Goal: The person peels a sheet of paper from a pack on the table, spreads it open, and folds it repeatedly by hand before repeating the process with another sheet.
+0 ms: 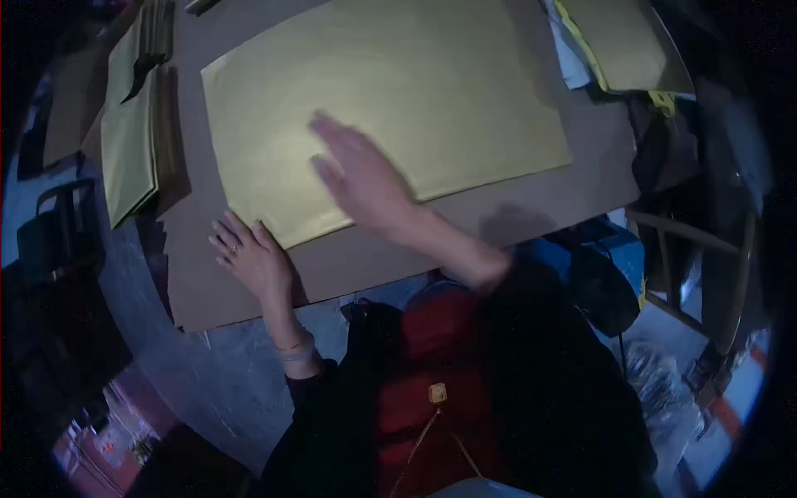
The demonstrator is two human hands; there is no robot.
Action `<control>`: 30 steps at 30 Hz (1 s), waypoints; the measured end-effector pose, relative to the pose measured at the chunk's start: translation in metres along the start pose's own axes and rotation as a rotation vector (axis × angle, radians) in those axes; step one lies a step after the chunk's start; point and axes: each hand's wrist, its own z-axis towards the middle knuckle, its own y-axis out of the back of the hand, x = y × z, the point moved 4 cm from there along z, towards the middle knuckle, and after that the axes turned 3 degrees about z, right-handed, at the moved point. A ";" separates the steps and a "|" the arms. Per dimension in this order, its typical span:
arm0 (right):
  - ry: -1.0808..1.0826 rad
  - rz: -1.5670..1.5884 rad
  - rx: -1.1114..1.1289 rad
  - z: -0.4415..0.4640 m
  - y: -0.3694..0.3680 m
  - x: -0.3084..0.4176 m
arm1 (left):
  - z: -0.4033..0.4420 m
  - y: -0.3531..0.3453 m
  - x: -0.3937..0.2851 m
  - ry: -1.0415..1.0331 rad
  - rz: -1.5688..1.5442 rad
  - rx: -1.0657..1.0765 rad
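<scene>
A large yellowish-gold sheet (448, 91) lies flat on a brown board-like surface (349, 274). Over the sheet's lower part is my right hand (361, 170), slightly blurred, its fingers stretched out and holding nothing; whether it touches the sheet is unclear. My left hand (253, 253), with a ring on one finger, rests with fingers spread at the sheet's lower left corner, partly on the brown surface.
Stacks of folded gold sheets (133, 153) stand at the left edge. At the upper right lies another pile (631, 50) with yellow and pale blue edges. A chair frame (689, 232) and a blue box (623, 249) are at the right, below the surface.
</scene>
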 end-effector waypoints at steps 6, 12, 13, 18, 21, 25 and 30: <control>0.018 0.425 0.087 -0.016 -0.139 0.074 | 0.002 -0.044 0.040 -0.229 0.478 -0.075; 0.198 0.297 0.169 -0.030 -0.105 0.055 | -0.003 -0.030 0.035 -0.273 0.188 -0.221; 0.103 0.395 0.209 -0.028 -0.093 0.046 | 0.001 -0.019 0.025 -0.140 0.096 -0.077; -0.033 0.263 0.139 -0.040 0.000 0.000 | 0.003 -0.003 0.012 0.017 -0.005 0.022; -0.148 0.196 -0.010 -0.050 0.061 -0.036 | 0.003 -0.004 0.016 0.006 -0.011 0.011; -0.250 0.036 -0.327 -0.073 0.147 -0.086 | 0.002 -0.002 0.012 -0.006 0.024 0.004; -0.321 0.059 -0.483 -0.090 0.195 -0.109 | 0.002 -0.007 0.017 -0.004 0.041 -0.026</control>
